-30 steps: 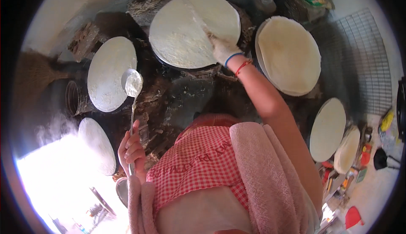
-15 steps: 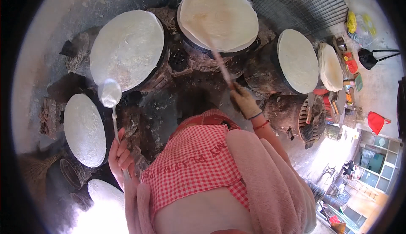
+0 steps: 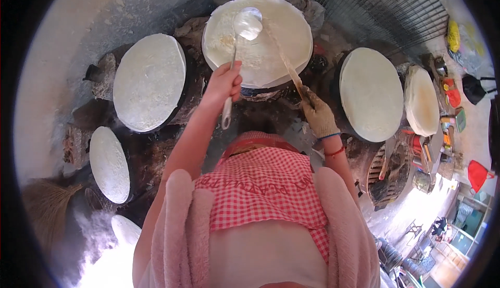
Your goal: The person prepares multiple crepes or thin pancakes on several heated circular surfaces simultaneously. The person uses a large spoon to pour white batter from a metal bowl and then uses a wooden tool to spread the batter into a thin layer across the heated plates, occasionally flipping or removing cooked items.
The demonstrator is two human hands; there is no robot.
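Note:
My left hand (image 3: 223,86) is closed around the handle of a ladle (image 3: 248,23), whose bowl holds a white, batter-like mass. That bowl hangs over the far middle griddle, where a wide, round, pale flatbread (image 3: 255,69) lies; whether it touches cannot be told. A knitted work glove covers my right hand (image 3: 319,115), which grips a long, thin wooden spatula (image 3: 287,61). The spatula slants across the same flatbread, its far end close to the ladle's bowl. To the left, another white round sheet (image 3: 149,82) covers a griddle.
A pale round (image 3: 372,94) covers the right griddle, with stacked flatbreads (image 3: 422,100) beyond it. At left are a smaller white round (image 3: 109,164) and a straw broom (image 3: 47,204). Steam or smoke rises at lower left. A wire grid (image 3: 375,14) leans at the back, and a barrel-like stove (image 3: 388,176) stands at right.
My left hand has carried the ladle from the left griddles rightward and forward to the far middle one. My right hand keeps the spatula over that flatbread. The whole view has shifted slightly.

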